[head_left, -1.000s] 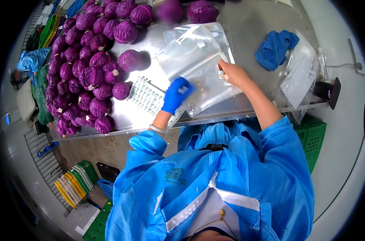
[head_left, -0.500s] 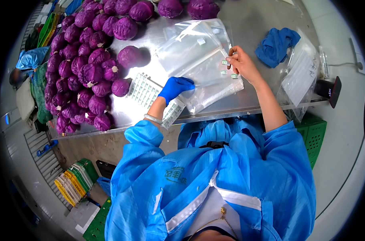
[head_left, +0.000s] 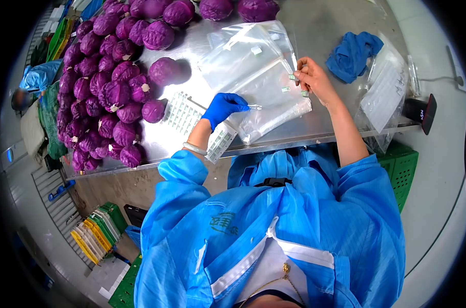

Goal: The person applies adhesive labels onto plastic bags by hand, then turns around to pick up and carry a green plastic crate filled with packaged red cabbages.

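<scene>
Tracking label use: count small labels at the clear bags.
4 visible: a far label on the clear bags; a label at the fingers of the right hand; a label left of that hand; a label at its lower edge. More may be hidden.

Clear plastic bags, overlapping, flat, small labels

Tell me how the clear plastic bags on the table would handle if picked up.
The plastic bags would probably flop and crease, being thin, see-through film. Their glossy sheen suggests they may slide over one another.
</scene>
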`<state>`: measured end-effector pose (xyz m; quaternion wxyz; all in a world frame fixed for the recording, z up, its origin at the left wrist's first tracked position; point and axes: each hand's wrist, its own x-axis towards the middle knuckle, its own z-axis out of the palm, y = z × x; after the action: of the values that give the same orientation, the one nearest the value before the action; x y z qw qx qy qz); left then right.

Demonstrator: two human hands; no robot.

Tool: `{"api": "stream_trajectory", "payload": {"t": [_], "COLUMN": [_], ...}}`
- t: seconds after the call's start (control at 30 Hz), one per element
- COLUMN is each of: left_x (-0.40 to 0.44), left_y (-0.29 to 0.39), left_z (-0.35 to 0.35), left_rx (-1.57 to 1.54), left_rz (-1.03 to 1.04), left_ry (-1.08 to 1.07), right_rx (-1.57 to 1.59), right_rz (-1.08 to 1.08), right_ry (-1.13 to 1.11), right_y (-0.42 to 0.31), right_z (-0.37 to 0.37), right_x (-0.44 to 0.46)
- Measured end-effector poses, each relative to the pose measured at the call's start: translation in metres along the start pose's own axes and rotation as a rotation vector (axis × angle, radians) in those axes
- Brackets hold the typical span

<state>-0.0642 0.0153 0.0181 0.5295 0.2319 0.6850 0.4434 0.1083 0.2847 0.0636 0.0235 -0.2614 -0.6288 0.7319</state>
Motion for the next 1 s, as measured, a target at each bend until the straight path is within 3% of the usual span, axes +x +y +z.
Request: {"api": "stream_trajectory", "payload": {"t": [0.17,0.27,0.33,0.37,0.4,0.47,0.5,0.53,0.57,0.6,0.63,0.67,0.7,0.73,0.8,0.83,0.87,0.9,0.93,0.97,1.0], "left_x": [0.009,0.007,0.009,0.013,0.013,0.004,0.001,-0.004,-0.006,-0.019,-0.026,-0.008,-0.004,-0.001,0.002,0.008,0.012,0.006,0.002,-0.002,0.000], "left_y": [-0.025,-0.016,-0.015,-0.014,-0.005,-0.010,-0.014,-0.027,-0.040,-0.009,0.007,-0.047,-0.047,-0.046,-0.051,-0.054,-0.058,-0.035,-0.024,-0.002,-0.006], "left_z": [0.012,0.003,-0.029,-0.043,-0.054,-0.056,-0.040,-0.021,-0.001,0.017,0.038,0.038,0.036,0.034,0.026,0.019,0.011,0.001,-0.013,-0.019,-0.028], "left_rx": [0.091,-0.186,-0.318,-0.533,-0.388,-0.268,-0.265,-0.041,0.103,0.275,0.561,0.755,0.638,0.519,0.404,0.346,0.093,-0.042,-0.196,-0.275,-0.323], "left_rz": [-0.103,-0.041,0.188,0.202,0.259,0.338,0.372,0.390,0.402,0.205,0.195,0.522,0.357,0.196,0.209,0.221,0.167,0.046,0.082,0.087,0.168], "left_ry": [0.017,0.219,0.474,0.684,0.992,1.124,1.055,0.875,0.595,0.187,0.096,0.099,0.068,0.035,0.035,0.042,0.120,0.254,0.399,0.671,0.922], "right_rx": [0.011,-0.006,-0.030,-0.041,-0.182,-0.464,-0.649,-0.783,-0.918,-1.052,-1.148,-1.245,-1.344,-1.306,-1.225,-1.065,-0.761,-0.452,-0.141,-0.029,-0.140], "right_rz": [0.000,0.029,0.018,0.013,-0.004,-0.047,-0.041,-0.068,-0.093,-0.118,-0.102,-0.085,-0.070,-0.052,-0.012,-0.009,0.031,0.074,0.115,0.098,0.069], "right_ry": [-0.007,-0.030,-0.072,-0.091,-0.096,-0.106,-0.118,-0.137,-0.158,-0.179,-0.137,-0.094,-0.050,-0.023,0.018,0.017,0.001,-0.011,-0.017,-0.072,-0.113], "right_y": [0.000,-0.001,0.005,0.010,0.020,0.039,0.039,0.041,0.044,0.047,0.052,0.055,0.051,0.046,0.030,0.018,0.006,-0.011,-0.024,-0.030,-0.021], "right_z": [-0.003,0.000,0.000,0.000,0.001,0.006,0.008,0.013,0.018,0.020,0.020,0.019,0.020,0.017,0.005,0.002,-0.001,-0.003,-0.005,-0.006,-0.007], "right_x": [-0.002,-0.006,-0.003,-0.002,0.001,0.011,0.014,0.018,0.022,0.025,0.029,0.035,0.037,0.037,0.033,0.035,0.033,0.026,0.019,0.015,0.016]}}
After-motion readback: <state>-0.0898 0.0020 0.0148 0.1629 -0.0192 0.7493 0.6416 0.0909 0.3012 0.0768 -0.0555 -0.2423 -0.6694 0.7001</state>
